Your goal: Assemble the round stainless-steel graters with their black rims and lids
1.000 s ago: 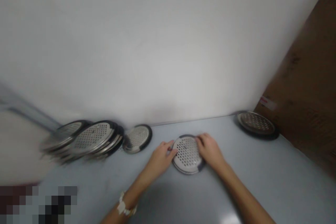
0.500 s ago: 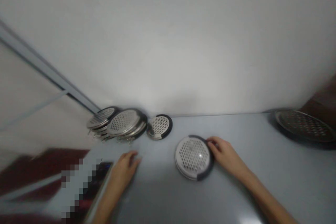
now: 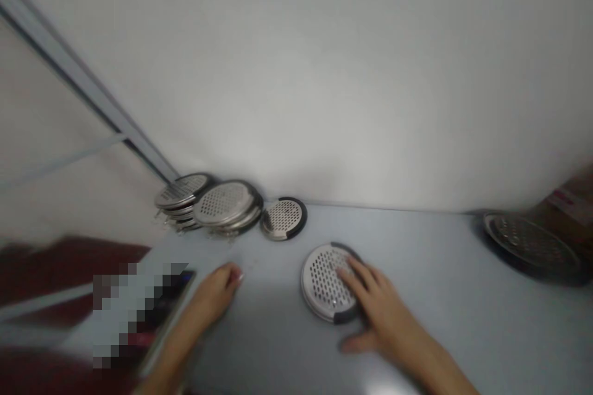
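My left hand (image 3: 214,291) sits low and loosely curled, angled up and to the right; my right hand (image 3: 377,311) lies palm down, spread wide open, reaching in from the lower right.

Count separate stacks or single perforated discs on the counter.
5: a left stack and a middle stack by the wall, a lone disc beside them, a disc under the right hand, a dark-rimmed disc far right. Stack sizes unclear.

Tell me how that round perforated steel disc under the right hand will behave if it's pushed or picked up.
The perforated steel disc looks stiff, since its face stays flat under the right hand. It is probably light for its size, being shallow and full of holes. Lying flat on the smooth tabletop, it would likely slide rather than roll, though its round edge could roll if stood up.
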Motion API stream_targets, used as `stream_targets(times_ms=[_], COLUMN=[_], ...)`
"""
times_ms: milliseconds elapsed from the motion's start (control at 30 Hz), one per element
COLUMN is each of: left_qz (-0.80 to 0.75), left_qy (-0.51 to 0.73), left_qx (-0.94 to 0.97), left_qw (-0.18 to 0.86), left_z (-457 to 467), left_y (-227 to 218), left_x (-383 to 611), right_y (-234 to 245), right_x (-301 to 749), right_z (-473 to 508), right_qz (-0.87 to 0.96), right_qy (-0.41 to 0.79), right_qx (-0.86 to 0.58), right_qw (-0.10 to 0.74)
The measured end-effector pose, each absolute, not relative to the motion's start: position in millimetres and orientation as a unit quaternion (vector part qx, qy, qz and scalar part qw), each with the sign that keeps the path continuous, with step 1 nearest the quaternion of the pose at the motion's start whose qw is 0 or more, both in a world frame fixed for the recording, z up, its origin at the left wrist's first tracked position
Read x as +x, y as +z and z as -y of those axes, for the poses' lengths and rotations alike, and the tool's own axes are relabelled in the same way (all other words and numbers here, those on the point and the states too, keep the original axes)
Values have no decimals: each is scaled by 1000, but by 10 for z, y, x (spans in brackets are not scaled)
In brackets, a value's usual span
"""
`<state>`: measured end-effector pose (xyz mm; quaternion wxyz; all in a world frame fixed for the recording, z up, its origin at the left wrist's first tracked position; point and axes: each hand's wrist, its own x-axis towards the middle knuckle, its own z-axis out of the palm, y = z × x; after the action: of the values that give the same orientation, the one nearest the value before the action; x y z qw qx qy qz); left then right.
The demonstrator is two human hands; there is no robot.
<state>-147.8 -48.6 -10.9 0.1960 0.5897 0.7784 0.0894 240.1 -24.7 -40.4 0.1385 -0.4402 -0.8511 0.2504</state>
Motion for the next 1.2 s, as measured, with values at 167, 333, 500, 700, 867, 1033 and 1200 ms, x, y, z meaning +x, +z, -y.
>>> stream_targets(times_ms=[167,333,500,700,867,1033,1200], left_qz=[-752,-734,-629,-631,-592,-602,-602], left_qy=[119,201,344,348,347,386,460], left_qx=[605,615,607,599,591,570,526], left_qw=[233,207,343,349,424,403,386], left_z=[493,503,410,337,477,440,418], left_y=[-135,-100,-51,-94,-170,-103,-47], left_x=[-1537,-1219,-475,-83,-11,-52,-170], right_y=[-566,-627,-650,-599,-409,-98,20], right_x=[2418,2433,2439,2605,2613,2338,2200], right_z=[391,454,416,627,760,260,-528], right_qz=[855,861,864,867,836,743,751], right_qy=[195,148,132,90,26,122,240], right_qx=[-461,-450,-422,-377,-380,-483,-542], right_qw=[134,184,243,313,396,447,291])
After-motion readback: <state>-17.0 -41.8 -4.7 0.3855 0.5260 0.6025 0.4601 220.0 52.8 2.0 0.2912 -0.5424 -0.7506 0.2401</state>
